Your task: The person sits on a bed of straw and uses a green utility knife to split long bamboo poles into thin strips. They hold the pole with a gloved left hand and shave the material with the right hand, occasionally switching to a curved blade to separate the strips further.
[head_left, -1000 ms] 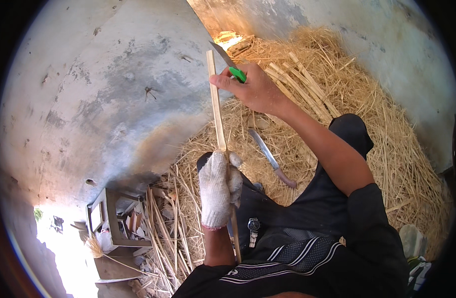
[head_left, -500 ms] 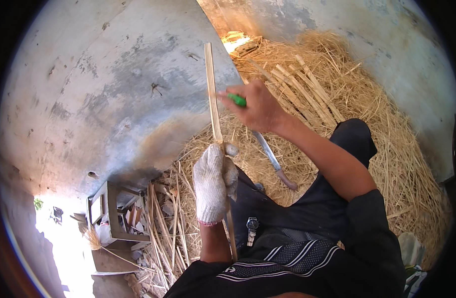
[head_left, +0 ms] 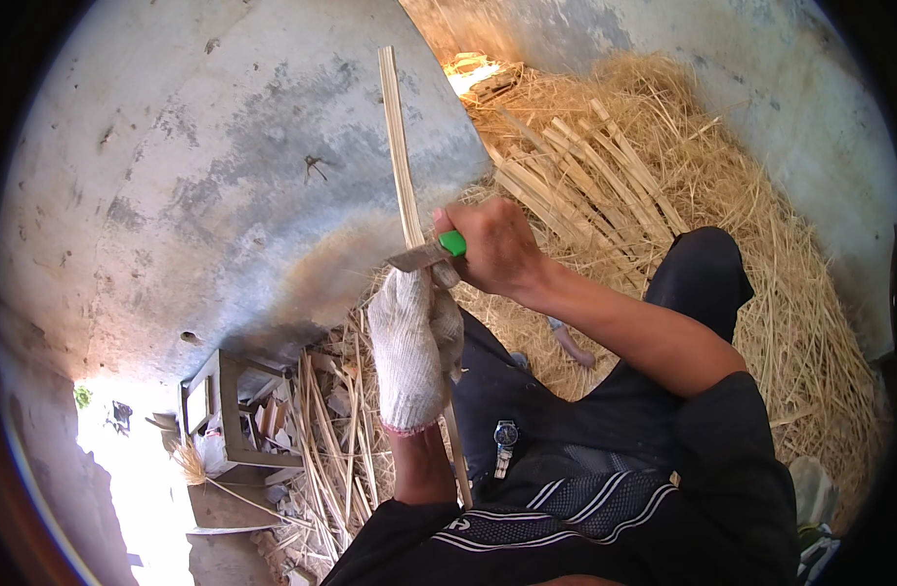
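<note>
My left hand (head_left: 410, 342), in a white knitted glove with a red cuff edge, is closed around a long pale strip, apparently split bamboo (head_left: 398, 146). The strip stands nearly upright above the glove, and its lower end runs down past my forearm. My right hand (head_left: 499, 246) is bare and closed on a green-handled knife (head_left: 417, 258). The knife's short blade lies across the strip just above the gloved fingers. Beyond my right forearm lies a second, wooden-handled knife (head_left: 572, 346), its blade mostly hidden by the arm.
Straw (head_left: 761, 264) covers the floor ahead and to the right, with several split strips (head_left: 605, 186) lying on it. A grey wall (head_left: 204, 176) rises at left. Below it stand a wooden frame (head_left: 235, 410) and more strips (head_left: 326, 439). A wristwatch (head_left: 505, 435) rests against my clothing.
My right hand has brought the knife down along the strip, from its middle to just above the glove. The strip's top has tilted slightly left and sits higher in view.
</note>
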`<control>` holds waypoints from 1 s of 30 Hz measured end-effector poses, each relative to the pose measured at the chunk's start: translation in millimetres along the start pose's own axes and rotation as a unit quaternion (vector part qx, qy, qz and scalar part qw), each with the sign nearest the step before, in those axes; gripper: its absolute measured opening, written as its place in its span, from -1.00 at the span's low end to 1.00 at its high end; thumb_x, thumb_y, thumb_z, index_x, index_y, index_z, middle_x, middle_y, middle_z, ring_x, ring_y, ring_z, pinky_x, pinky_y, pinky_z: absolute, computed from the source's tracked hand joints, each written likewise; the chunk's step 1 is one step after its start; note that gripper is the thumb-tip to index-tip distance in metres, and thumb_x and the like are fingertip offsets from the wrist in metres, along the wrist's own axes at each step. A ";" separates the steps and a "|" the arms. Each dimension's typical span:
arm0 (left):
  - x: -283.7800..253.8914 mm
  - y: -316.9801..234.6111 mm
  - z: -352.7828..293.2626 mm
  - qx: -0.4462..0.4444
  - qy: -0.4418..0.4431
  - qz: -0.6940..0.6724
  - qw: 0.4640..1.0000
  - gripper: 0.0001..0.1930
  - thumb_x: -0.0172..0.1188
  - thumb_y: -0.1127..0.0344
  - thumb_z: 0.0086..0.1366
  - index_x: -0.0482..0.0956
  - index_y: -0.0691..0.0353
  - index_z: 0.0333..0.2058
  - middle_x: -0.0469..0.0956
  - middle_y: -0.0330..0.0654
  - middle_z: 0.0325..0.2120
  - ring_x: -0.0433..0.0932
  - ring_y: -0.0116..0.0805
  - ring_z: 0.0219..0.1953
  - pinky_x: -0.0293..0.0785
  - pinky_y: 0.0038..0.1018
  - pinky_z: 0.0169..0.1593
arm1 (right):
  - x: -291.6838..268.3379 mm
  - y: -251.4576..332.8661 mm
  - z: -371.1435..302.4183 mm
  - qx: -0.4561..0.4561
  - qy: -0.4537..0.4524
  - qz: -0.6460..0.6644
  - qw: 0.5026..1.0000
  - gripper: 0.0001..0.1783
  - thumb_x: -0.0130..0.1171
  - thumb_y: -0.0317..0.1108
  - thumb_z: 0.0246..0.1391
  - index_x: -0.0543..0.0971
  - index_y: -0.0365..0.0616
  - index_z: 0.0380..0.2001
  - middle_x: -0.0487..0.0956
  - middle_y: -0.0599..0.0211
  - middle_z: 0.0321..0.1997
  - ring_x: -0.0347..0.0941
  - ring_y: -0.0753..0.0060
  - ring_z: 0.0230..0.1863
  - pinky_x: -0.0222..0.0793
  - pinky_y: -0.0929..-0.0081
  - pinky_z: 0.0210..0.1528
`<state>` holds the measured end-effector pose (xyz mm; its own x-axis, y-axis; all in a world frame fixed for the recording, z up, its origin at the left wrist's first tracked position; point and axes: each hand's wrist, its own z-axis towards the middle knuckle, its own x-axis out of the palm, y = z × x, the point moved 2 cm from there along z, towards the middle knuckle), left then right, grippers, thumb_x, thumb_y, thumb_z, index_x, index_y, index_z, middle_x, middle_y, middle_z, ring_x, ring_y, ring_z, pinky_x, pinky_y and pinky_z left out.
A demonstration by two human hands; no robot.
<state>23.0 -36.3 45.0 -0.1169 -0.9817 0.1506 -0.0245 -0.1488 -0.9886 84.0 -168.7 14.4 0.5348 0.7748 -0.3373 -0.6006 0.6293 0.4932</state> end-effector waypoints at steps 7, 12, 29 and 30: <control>-0.7 0.8 3.9 0.007 0.014 0.014 1.000 -0.62 0.02 -0.07 0.43 0.49 0.13 -0.33 0.13 -0.47 -0.82 0.07 -0.64 -0.89 -0.08 -0.60 -0.85 | 10.5 -8.3 4.9 -0.029 -0.065 -0.046 0.996 -0.60 0.00 -0.35 0.21 0.45 -0.22 -0.72 0.43 0.04 -0.80 0.45 0.06 -0.77 0.32 0.22 -0.68; -1.0 3.2 4.5 -0.036 0.033 -0.021 0.999 -0.62 -0.04 -0.08 0.46 0.46 0.10 -0.33 0.16 -0.44 -0.81 0.09 -0.61 -0.88 -0.07 -0.62 -0.83 | 17.8 -23.1 14.7 -0.021 -0.094 -0.041 0.995 -0.63 0.03 -0.37 0.18 0.46 -0.21 -0.72 0.43 0.03 -0.80 0.46 0.05 -0.76 0.33 0.21 -0.67; 18.1 27.4 -7.8 -0.086 0.081 -0.016 0.993 -0.57 -0.07 -0.12 0.46 0.46 0.13 -0.35 0.12 -0.45 -0.84 0.05 -0.62 -0.88 -0.07 -0.60 -0.85 | -32.7 -86.3 59.8 0.120 -0.150 -0.099 0.976 -0.71 0.11 -0.34 0.10 0.59 -0.24 -0.64 0.51 0.13 -0.77 0.40 0.32 -0.83 0.28 0.35 -0.77; 16.3 21.8 -3.2 -0.077 0.068 -0.013 0.995 -0.57 -0.07 -0.11 0.46 0.46 0.14 -0.35 0.11 -0.45 -0.84 0.05 -0.61 -0.88 -0.07 -0.60 -0.85 | -27.0 -74.8 54.5 0.095 -0.119 -0.065 0.986 -0.71 0.11 -0.34 0.10 0.60 -0.24 -0.63 0.51 0.15 -0.77 0.41 0.32 -0.82 0.28 0.35 -0.76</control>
<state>17.4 -55.1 25.9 -0.2474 -0.9511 0.1852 -0.1797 -0.1428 -0.9733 146.9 -239.9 30.3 0.7377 0.6375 -0.2220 -0.4070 0.6824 0.6071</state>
